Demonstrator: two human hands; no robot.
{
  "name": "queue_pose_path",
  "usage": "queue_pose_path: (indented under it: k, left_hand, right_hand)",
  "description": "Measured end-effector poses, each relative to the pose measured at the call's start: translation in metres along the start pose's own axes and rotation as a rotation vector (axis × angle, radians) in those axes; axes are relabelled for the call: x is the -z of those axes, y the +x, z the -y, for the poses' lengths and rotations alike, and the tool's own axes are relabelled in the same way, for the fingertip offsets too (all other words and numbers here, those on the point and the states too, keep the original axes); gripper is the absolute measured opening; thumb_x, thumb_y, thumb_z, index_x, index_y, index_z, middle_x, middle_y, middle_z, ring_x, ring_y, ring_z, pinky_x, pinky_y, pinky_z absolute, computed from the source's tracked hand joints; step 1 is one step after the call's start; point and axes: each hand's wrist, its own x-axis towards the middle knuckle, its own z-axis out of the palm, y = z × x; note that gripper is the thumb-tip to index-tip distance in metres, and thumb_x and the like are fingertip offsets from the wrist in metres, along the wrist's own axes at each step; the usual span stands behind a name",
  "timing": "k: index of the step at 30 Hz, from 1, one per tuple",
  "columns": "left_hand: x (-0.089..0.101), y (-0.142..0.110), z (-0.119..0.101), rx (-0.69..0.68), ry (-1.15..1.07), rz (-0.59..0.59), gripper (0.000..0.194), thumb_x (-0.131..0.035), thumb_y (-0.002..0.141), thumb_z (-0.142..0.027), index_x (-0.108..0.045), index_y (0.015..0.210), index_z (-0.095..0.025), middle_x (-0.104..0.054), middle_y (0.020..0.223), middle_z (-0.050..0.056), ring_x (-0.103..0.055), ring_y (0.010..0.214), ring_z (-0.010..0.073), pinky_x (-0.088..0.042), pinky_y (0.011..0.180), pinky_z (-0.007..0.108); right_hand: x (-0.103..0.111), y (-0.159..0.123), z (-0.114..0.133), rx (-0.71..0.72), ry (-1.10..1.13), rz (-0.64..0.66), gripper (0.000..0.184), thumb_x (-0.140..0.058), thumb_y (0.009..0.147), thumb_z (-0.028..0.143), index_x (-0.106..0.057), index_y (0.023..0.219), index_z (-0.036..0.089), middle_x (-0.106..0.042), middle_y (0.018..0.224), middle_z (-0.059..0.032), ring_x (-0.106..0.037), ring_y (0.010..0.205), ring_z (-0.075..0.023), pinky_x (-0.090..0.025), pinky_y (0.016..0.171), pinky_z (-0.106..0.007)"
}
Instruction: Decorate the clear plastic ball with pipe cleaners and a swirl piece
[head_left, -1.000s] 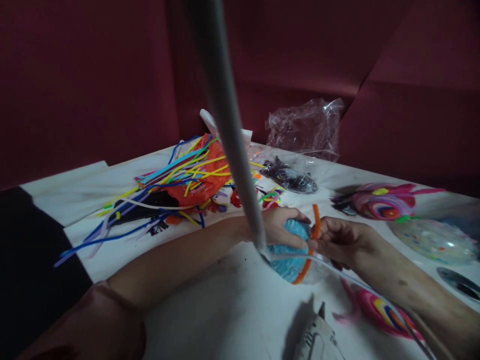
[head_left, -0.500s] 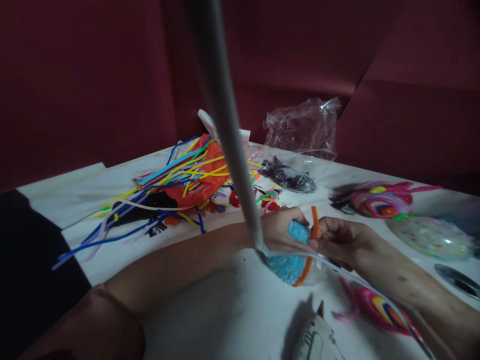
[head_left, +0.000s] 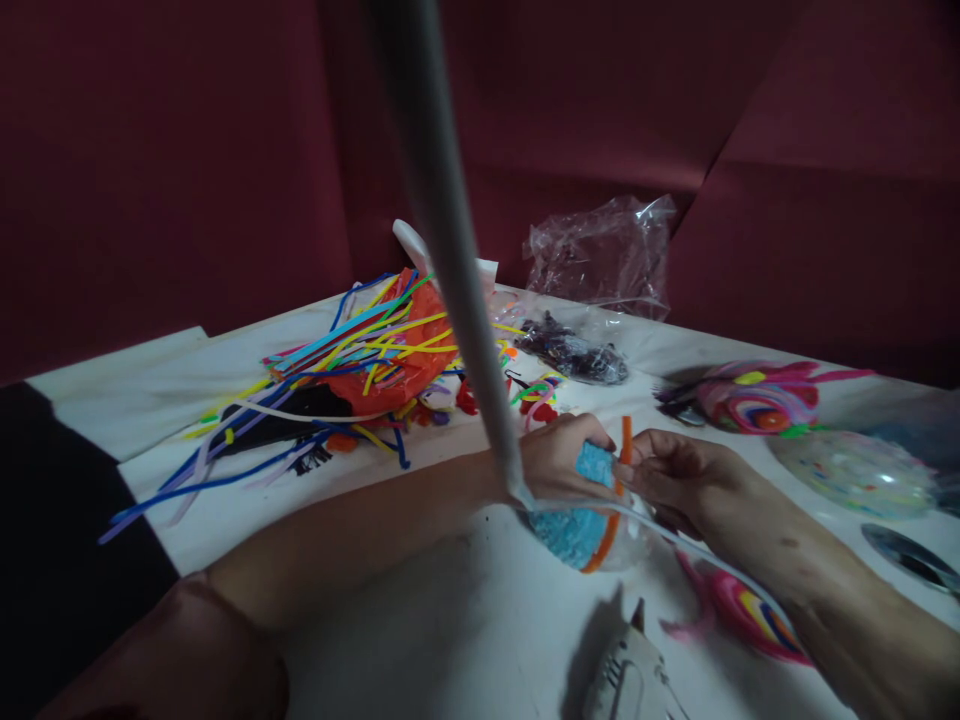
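My left hand (head_left: 559, 455) is wrapped over a rounded clear plastic piece with a textured blue covering (head_left: 566, 535), holding it low over the white table. Around this piece runs an orange pipe cleaner (head_left: 606, 540), its free end standing up beside my left fingers. Thumb and fingers of my right hand (head_left: 686, 480) are pinched together at the pipe cleaner, on the right side of the piece. A pale cord crosses in front of both hands and hides part of them. Nearer to me lies a hot glue gun (head_left: 630, 675), nozzle pointing away.
At the back left, colourful pipe cleaners (head_left: 360, 345) are heaped on an orange plastic bag (head_left: 424, 385). A clear plastic bag (head_left: 600, 255) stands behind. Pink swirled crafts (head_left: 757, 400), a clear speckled piece (head_left: 862, 480) and a disc (head_left: 900, 555) lie right. A grey pole (head_left: 457, 260) crosses the view.
The view has shifted slightly. My right fingers have moved a little along the orange pipe cleaner, whose upper end stands straighter. My left hand keeps its hold.
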Motion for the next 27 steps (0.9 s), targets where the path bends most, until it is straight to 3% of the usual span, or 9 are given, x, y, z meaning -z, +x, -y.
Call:
queue_pose_path:
  k: [5,12,15,21,27]
  left_hand:
    - [0.001,-0.003,-0.001,-0.053,0.047,0.052,0.044,-0.073,0.06,-0.04,-0.054,0.092,-0.016,-0.056,0.084,0.002,-0.053,0.084,0.0194,-0.043,0.072,0.027]
    - [0.001,-0.005,-0.005,-0.061,0.124,0.001,0.034,-0.072,0.064,-0.034,-0.054,0.088,-0.017,-0.054,0.081,0.0,-0.052,0.084,0.0175,-0.042,0.07,0.024]
    - [0.002,-0.008,-0.006,-0.057,0.126,0.017,0.034,-0.068,0.068,-0.039,-0.054,0.09,-0.017,-0.055,0.08,0.001,-0.053,0.083,0.018,-0.042,0.071,0.026]
    - [0.001,-0.011,-0.006,-0.07,0.129,0.016,0.036,-0.07,0.064,-0.036,-0.053,0.089,-0.017,-0.055,0.076,0.0,-0.053,0.081,0.0185,-0.042,0.072,0.027]
    - [0.001,-0.013,-0.009,-0.052,0.098,0.023,0.03,-0.07,0.064,-0.031,-0.053,0.086,-0.019,-0.053,0.076,-0.001,-0.052,0.081,0.0181,-0.042,0.075,0.028]
  right_hand:
    - [-0.004,-0.002,0.009,-0.041,-0.004,0.001,0.031,-0.077,0.061,0.032,-0.053,0.066,0.014,-0.038,0.052,0.003,-0.032,0.037,-0.0095,-0.02,0.034,-0.011]
    - [-0.005,0.0,0.02,-0.048,-0.087,0.04,0.03,-0.073,0.061,0.033,-0.053,0.067,0.012,-0.04,0.052,0.003,-0.032,0.038,-0.0098,-0.021,0.035,-0.012]
    - [-0.004,0.003,0.017,-0.052,-0.08,0.065,0.035,-0.074,0.063,0.039,-0.052,0.066,0.012,-0.039,0.051,0.0035,-0.032,0.038,-0.0098,-0.02,0.036,-0.013]
    - [-0.002,0.001,0.011,-0.064,-0.026,0.095,0.048,-0.079,0.067,0.05,-0.051,0.072,0.012,-0.048,0.063,-0.002,-0.042,0.048,-0.0141,-0.032,0.043,-0.017]
    - [-0.003,0.001,0.011,-0.011,-0.034,0.091,0.048,-0.079,0.068,0.051,-0.052,0.07,0.011,-0.045,0.058,0.0002,-0.035,0.042,-0.0108,-0.026,0.039,-0.014]
